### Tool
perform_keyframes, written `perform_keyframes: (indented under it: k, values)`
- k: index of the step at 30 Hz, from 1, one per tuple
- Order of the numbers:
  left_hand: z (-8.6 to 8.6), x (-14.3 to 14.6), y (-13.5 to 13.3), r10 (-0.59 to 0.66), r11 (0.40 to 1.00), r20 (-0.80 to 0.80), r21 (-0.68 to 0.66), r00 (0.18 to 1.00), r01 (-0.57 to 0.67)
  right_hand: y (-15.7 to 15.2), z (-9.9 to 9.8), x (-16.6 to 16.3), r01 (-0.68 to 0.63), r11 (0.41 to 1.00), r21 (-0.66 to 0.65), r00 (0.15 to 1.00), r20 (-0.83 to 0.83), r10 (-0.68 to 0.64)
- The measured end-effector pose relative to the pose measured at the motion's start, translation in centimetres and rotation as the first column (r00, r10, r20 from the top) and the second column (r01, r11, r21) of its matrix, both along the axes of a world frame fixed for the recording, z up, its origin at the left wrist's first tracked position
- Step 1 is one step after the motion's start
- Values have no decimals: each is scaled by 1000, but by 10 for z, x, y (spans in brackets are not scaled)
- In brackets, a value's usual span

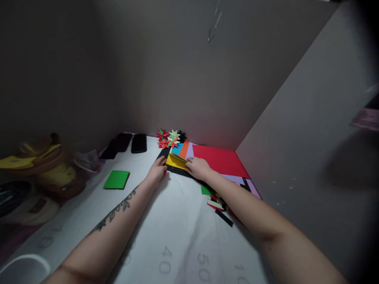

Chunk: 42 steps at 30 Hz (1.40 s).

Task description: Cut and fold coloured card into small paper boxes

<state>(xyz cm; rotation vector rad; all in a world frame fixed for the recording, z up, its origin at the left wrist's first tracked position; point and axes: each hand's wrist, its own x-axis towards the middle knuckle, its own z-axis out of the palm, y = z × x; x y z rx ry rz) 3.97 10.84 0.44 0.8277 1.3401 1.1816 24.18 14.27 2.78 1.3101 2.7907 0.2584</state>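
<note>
My right hand (197, 167) pinches a yellow sheet of paper (176, 161) at its right side, and a flap of it stands raised. Under the yellow sheet lies black paper (181, 172). At the left corner of that stack, my left hand (158, 171) has its fingers bent around the edge of the black paper. Its fingertips are partly hidden. Blue, orange and lilac sheets, with an orange sheet (184, 149) among them, lie just behind my hands. A large red sheet (220, 159) spreads to the right.
Several folded paper stars (173, 136) stand by the wall. A square green paper stack (116, 180) lies left, below dark phone-like objects (139, 143). Paper strips, including a black strip (224, 217), lie beneath my right forearm. Pots and a yellow item (13, 162) stand far left.
</note>
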Motion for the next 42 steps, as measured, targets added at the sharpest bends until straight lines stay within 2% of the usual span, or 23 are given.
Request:
perform_keyframes:
  k: [7,11,18,24,28,32,38,42]
  values:
    - [2,-4,0,-11,1000,156,20,988,8,-1,4,1,24,1000,-11,1000,-7,-24]
    - [1,-3,2,21,999,231,-29,973,-15,-2,1,0,24,1000,1,1000,-18,-24]
    - [2,1,2,-13,998,294,-47,956,28,-5,3,-3,49,999,-3,999,12,-49]
    - [9,0,-1,-50,995,418,-59,907,83,-7,2,-7,96,995,38,995,0,-96]
    - [10,7,3,-33,993,394,-88,918,73,-4,3,-10,152,987,51,988,-29,-151]
    - [7,26,15,-49,993,330,-89,943,82,1,6,-9,197,980,39,979,-55,-195]
    - [2,52,31,-43,991,302,-111,952,80,2,6,-4,176,984,-7,981,-85,-176]
    - [-3,61,40,16,987,247,-158,969,23,1,5,-1,145,989,-35,986,-78,-147]
